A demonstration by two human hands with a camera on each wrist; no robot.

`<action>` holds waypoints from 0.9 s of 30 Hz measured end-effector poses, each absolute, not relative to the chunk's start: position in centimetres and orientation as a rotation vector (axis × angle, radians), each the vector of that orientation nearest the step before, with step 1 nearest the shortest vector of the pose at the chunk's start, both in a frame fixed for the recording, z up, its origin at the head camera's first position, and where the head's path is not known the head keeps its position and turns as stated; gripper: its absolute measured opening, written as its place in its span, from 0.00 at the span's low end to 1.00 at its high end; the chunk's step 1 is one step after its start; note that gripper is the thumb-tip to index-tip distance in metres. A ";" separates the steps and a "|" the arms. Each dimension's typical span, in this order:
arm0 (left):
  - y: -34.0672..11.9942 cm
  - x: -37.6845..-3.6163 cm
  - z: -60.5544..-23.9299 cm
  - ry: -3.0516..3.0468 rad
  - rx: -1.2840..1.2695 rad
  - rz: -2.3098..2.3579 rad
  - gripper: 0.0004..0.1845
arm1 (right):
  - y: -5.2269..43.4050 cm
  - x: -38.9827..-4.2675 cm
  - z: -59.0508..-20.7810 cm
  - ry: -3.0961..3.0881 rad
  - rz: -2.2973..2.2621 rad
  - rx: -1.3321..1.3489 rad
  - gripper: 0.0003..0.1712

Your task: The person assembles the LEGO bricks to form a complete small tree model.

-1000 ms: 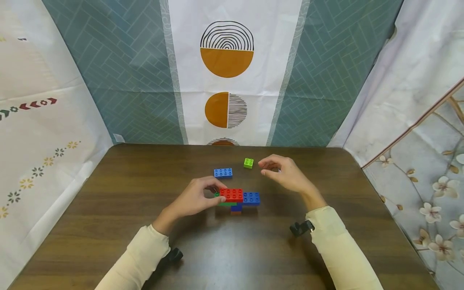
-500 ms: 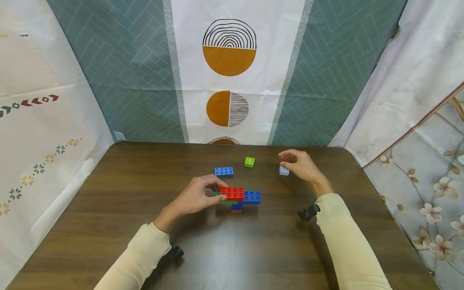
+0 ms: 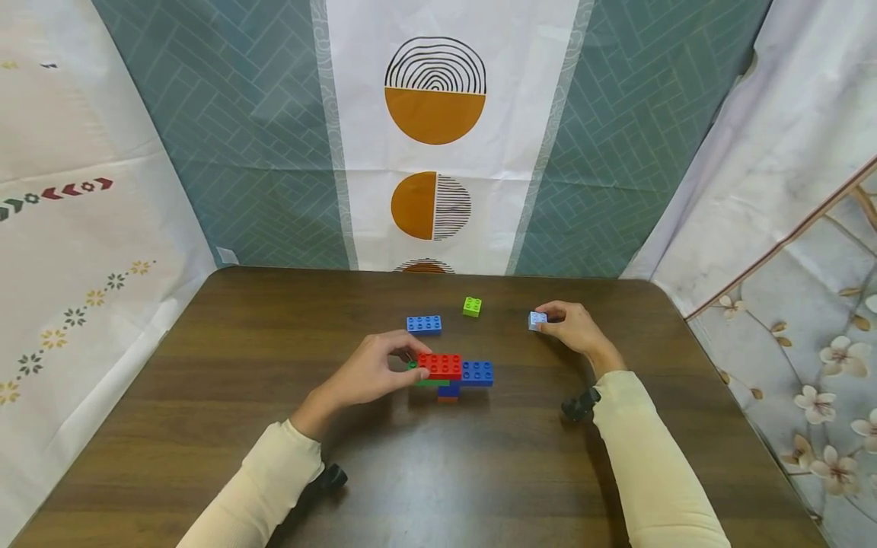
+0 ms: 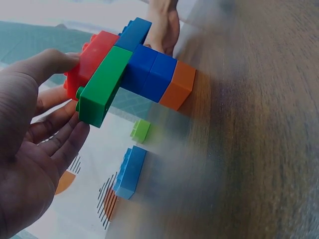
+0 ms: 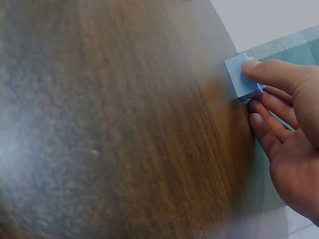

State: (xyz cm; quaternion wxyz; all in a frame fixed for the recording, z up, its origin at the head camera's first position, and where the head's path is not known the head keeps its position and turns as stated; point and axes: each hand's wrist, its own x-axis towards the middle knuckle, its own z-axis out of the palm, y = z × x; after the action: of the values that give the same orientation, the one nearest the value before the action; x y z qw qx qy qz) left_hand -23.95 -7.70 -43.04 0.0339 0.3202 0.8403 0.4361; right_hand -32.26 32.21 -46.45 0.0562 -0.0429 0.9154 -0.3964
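Observation:
My left hand (image 3: 370,371) pinches the red brick (image 3: 440,366) that tops a small stack of toy building bricks. Under the red one lie a green brick (image 4: 106,82) and a dark blue brick (image 3: 476,373), side by side. Two smaller blue bricks (image 4: 149,72) form the column below, on an orange brick (image 4: 178,85) at the table. Toward the back right, my right hand (image 3: 574,327) pinches a pale blue brick (image 3: 537,320) between thumb and fingers. Its thumb lies on the brick's side in the right wrist view.
A blue eight-stud brick (image 3: 423,325) lies behind the stack. A lime green four-stud brick (image 3: 471,307) sits farther back, between the stack and the table's rear edge. The brown wooden table (image 3: 411,472) is bordered by hanging cloths at the back and sides.
My right hand has moved right, past the lime brick, and its fingers have closed on the pale blue brick. The left hand has stayed on the stack.

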 end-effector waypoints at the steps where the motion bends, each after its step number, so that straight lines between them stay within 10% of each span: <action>1: -7.7 -23.9 -43.0 2.583 0.982 1.342 0.14 | 32.2 -32.3 -46.5 2.788 -1.196 -0.131 0.21; 27: -7.8 -23.8 -43.0 2.573 0.991 1.351 0.14 | 27.8 -27.6 -43.1 2.761 -1.304 -0.324 0.21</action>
State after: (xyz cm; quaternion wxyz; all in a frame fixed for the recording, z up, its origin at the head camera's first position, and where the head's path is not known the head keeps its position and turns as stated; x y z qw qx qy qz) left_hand -23.84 -7.77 -42.97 0.0353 0.3225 0.8375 0.4398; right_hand -27.64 27.81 -43.13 0.0355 -0.1056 0.8986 -0.4244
